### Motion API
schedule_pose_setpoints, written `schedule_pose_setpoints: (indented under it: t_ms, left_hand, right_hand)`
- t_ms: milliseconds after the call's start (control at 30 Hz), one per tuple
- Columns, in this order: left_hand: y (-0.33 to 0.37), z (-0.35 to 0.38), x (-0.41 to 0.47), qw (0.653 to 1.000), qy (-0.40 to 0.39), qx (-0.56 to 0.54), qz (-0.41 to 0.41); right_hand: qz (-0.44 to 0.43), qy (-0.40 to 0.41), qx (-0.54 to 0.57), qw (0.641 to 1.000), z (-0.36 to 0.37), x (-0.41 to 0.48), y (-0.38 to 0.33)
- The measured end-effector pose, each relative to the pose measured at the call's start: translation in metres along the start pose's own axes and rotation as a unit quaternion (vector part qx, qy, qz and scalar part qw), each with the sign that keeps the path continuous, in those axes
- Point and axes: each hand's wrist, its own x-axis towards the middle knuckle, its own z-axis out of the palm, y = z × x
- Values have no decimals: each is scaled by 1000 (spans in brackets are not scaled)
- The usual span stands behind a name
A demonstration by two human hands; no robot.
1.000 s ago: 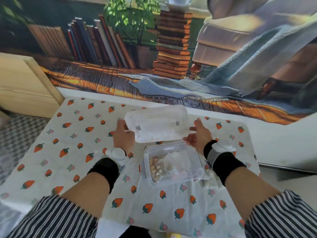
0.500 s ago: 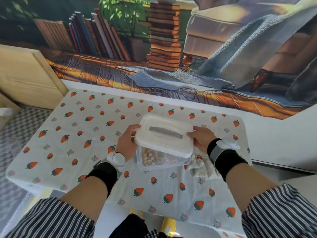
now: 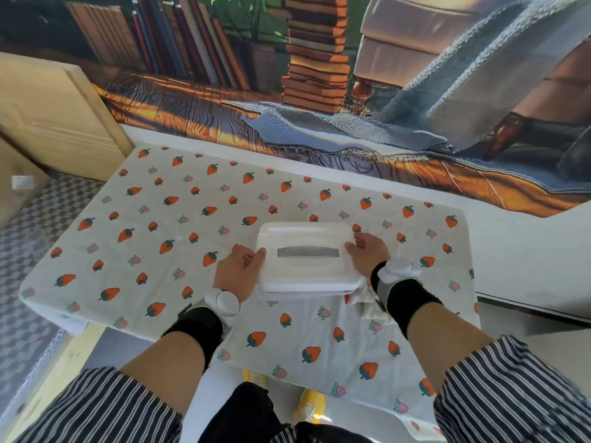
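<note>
One head-worn wide-angle view faces forward and steeply down, close over left hand (image 3: 238,272), right hand (image 3: 367,254) and lidded box (image 3: 307,271); table (image 3: 204,231) fills mid-frame, wall mural (image 3: 198,100) the top.

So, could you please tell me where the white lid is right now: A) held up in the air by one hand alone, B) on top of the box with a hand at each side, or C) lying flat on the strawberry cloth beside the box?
B: the lid sits on the box, with the left hand gripping its left edge and the right hand its right edge.
</note>
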Motion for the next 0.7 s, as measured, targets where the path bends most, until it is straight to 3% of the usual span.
schedule_pose_setpoints:
  t_ms: [133, 467, 700]
  left_hand:
    - [-1, 1, -1, 997, -2, 79, -10]
    - [1, 9, 4, 993, -32, 95, -64]
    - [6, 14, 9, 991, -15, 53, -118]
  right_hand:
    - [2, -47, -1, 999, 4, -2, 6]
    - [24, -53, 24, 998, 3, -5, 16]
    - [52, -12, -59, 997, 3, -5, 15]
